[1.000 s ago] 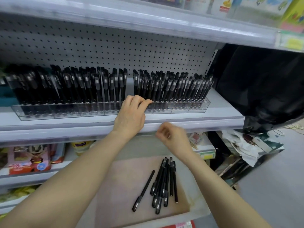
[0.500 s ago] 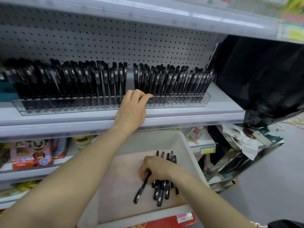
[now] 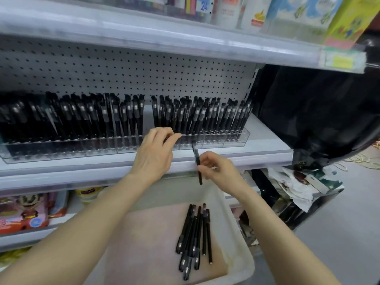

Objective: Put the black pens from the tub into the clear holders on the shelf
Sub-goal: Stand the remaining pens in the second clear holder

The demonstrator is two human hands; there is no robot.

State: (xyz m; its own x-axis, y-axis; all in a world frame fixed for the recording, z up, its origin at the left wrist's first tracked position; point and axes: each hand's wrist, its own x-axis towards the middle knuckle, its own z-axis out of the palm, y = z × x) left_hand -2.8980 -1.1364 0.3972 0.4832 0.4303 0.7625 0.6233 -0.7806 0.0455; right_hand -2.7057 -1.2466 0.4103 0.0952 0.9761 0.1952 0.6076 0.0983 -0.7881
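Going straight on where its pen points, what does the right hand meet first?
Probably the front wall of the clear holder; the pen tip looks close to it, but depth is unclear.

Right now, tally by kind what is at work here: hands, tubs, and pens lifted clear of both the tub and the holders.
hands: 2, the left hand and the right hand
tub: 1
lifted pen: 1, pinched by the right hand
total: 4
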